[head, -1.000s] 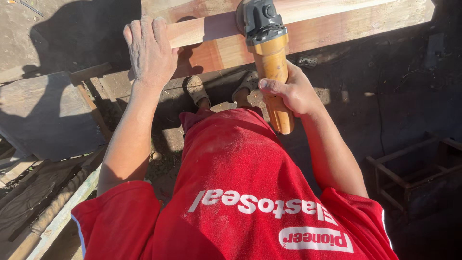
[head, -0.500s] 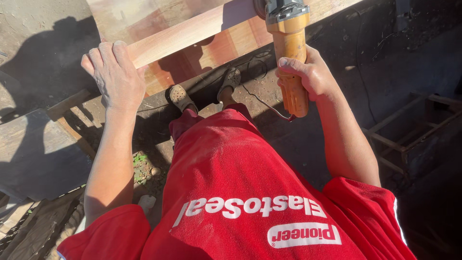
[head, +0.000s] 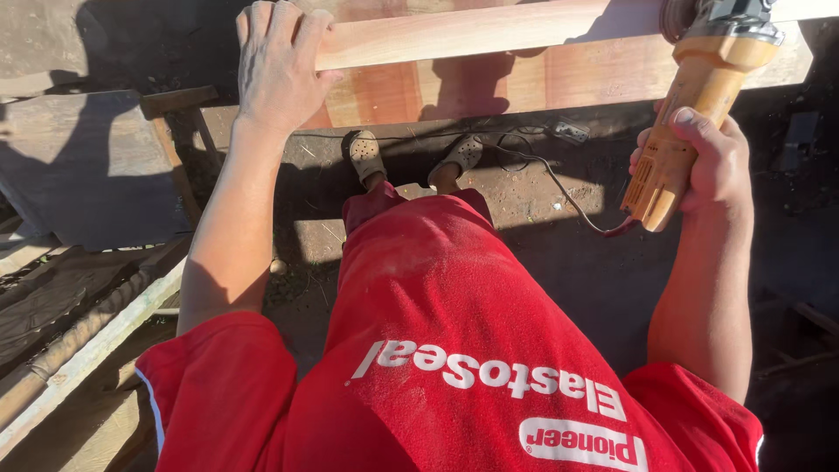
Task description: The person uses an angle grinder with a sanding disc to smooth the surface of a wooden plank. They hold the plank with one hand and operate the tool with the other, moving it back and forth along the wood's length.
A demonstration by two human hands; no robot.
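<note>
Here the left hand [head: 275, 65] lies flat on the wooden plank [head: 489, 31] at the far side, fingers together and draped over its edge, seemingly to steady it. The right hand [head: 712, 162] wraps its fingers around the orange angle grinder [head: 686, 131], whose head meets the plank's right end.

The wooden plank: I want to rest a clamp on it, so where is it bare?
The plank is bare between the left hand and the orange grinder in the right hand. Below it, the ground is crowded with feet and the cord.
</note>
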